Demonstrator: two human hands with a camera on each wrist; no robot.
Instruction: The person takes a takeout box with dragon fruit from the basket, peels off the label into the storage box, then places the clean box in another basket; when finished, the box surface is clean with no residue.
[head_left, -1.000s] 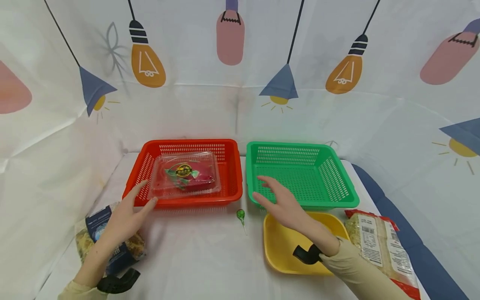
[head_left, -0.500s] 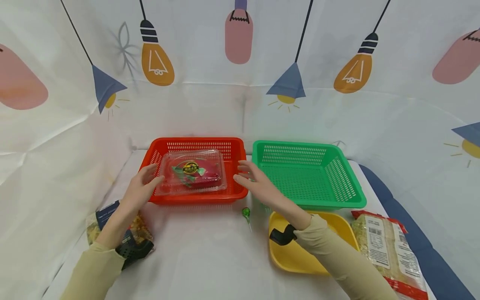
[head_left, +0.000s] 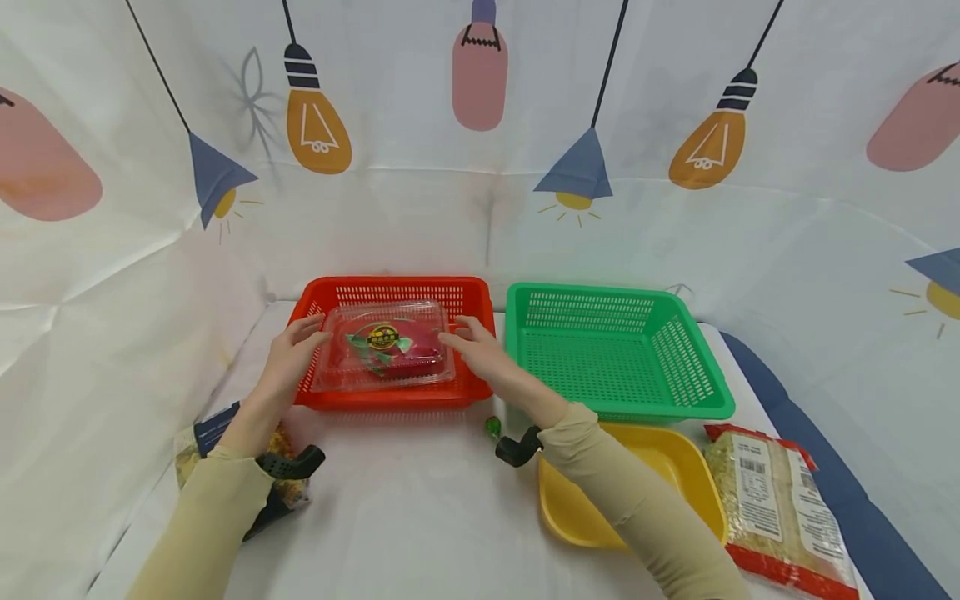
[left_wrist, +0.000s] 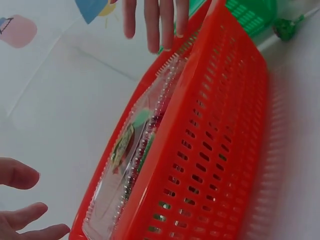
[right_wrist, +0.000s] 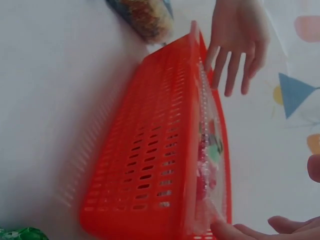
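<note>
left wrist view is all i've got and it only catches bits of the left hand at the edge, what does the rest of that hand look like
Observer: The right wrist view shows the left hand palm side on, fingers extended, near the left end of the clear box in the red basket.
Operator: ok and what's in front of the green basket, on the person's side
Observer: The head view shows a yellow tray there, partly hidden by the right sleeve.
</note>
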